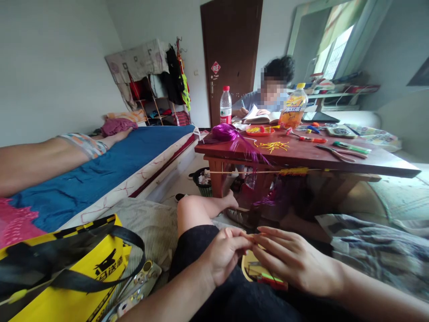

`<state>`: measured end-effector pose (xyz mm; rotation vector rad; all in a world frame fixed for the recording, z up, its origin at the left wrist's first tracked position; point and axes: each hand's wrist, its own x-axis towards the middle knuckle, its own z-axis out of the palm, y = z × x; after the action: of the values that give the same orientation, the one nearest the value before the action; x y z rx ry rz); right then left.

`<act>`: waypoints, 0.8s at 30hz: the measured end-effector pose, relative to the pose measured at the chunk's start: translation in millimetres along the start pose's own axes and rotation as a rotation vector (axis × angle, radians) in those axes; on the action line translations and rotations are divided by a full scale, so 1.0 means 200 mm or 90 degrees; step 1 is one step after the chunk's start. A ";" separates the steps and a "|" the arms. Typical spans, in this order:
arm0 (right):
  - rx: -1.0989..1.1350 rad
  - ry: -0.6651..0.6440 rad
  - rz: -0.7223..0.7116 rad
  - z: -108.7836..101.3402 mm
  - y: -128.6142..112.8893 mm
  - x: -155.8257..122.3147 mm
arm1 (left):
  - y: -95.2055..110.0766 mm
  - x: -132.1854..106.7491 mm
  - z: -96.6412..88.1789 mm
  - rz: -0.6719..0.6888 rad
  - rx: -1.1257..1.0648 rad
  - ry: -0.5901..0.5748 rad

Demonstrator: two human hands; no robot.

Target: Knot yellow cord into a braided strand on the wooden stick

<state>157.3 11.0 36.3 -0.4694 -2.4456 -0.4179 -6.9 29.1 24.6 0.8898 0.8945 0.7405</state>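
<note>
My left hand [223, 252] and my right hand [290, 259] meet over my lap, fingertips touching at a small thin piece I cannot make out. The left fingers are pinched closed. The right fingers lie stretched over a yellow and green object [264, 275] on my black shorts [201, 246]. My bare knee [191, 210] rises just behind the hands.
A red low table [301, 156] ahead holds purple tinsel [228, 133], yellow strips [273, 145], scissors [337, 152], a water bottle [225, 106] and an orange drink bottle [293, 107]. A person writes behind it. Another person lies on the blue bed [110, 165]. A yellow bag [67, 268] sits at my left.
</note>
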 end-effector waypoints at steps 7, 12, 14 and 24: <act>0.333 -0.075 0.464 0.02 -0.03 0.04 | 0.01 -0.10 0.02 0.401 0.498 0.080; 0.510 -0.079 0.673 0.02 -0.05 0.07 | -0.03 -0.11 0.02 0.534 0.629 0.123; 0.577 -0.050 0.713 0.02 -0.05 0.08 | -0.04 -0.11 0.01 0.611 0.683 0.129; 0.875 -0.013 0.815 0.05 -0.02 0.11 | -0.03 -0.10 -0.06 0.911 0.913 0.005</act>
<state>134.6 17.2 41.8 -1.1189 -1.3994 1.5974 -24.4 14.5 22.5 2.9473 0.5787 1.2403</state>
